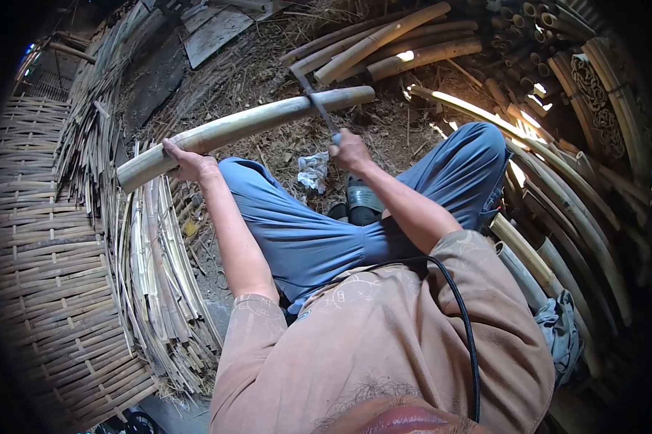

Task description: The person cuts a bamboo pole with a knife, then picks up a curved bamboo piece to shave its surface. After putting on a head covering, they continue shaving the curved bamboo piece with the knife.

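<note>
Pole (246,124): clasped near one end by left hand (190,162), seemingly for steadiness; knife (321,108) clenched by right hand (351,152) across it, contact unclear.

Exposure: uneven. Hard, warm glare strikes the stacked bamboo poles (577,215) at right, with deep shadow between them. Softer light runs along the hand-held bamboo pole (246,124). Fisheye distortion bows the woven bamboo mat (44,275). Black vignetting closes all 4 corners.
</note>
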{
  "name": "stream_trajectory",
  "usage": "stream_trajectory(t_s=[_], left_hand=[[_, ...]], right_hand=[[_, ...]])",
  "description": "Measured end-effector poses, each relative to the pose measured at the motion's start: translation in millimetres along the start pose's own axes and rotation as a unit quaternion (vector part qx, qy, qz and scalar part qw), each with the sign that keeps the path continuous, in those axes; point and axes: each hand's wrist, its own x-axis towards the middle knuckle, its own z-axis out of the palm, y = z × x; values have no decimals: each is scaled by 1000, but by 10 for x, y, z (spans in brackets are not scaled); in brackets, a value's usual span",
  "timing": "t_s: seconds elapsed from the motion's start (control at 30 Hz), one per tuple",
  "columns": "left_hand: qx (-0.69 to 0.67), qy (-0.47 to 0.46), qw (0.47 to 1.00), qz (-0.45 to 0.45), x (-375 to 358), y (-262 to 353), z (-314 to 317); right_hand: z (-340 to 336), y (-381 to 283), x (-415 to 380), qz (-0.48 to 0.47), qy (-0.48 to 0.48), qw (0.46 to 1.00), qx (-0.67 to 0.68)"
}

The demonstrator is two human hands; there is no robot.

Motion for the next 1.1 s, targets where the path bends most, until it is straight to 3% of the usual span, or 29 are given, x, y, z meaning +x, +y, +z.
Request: stream_trajectory(t_s=[0.07,0.13,0.2,0.3,0.4,0.43,0.5,0.57,0.67,0.73,0.8,0.83,0.87,0.93,1.0,1.1], left_hand=[[-14,-7,1000,16,-44,26,3],[-35,-31,998,31,42,-15,-49],[-52,-47,997,27,93,-30,-93],[-79,-32,996,6,183,-80,-109],[-98,-46,994,19,64,-17,-41],[-103,-63,993,-9,88,-14,-46],[-52,-1,999,-17,2,32,-3],[-25,30,999,-17,61,-18,18],[-61,39,997,-30,154,-52,-37],[-104,1,994,-46,251,-97,-133],[-144,-46,987,-57,480,-301,-274],[-139,-21,989,-49,438,-281,-231],[-120,-16,992,-40,414,-265,-205],[-78,-9,997,-26,372,-256,-124],[-67,16,998,-12,245,-183,-5],[-32,44,999,-6,77,-74,33]], right_hand=[[57,-198,-125,-116,-20,993,-7],[-77,-293,-63,-126,-42,990,-46],[-127,-53,56,-58,-28,995,-80],[-108,564,396,152,16,987,-54],[-385,690,440,192,-4,980,-51],[-367,639,397,140,4,989,-52],[-228,416,204,28,-3,999,-41],[-6,121,104,-2,-38,999,2],[-144,-185,-30,-83,-81,992,-53],[-168,-19,31,-44,-69,994,-69],[79,554,294,16,21,998,-54],[-43,614,358,125,11,992,-25],[-84,770,444,168,18,985,-39],[-104,998,569,167,26,984,-48],[-138,810,421,84,7,995,-54],[12,263,111,-32,15,998,55]])
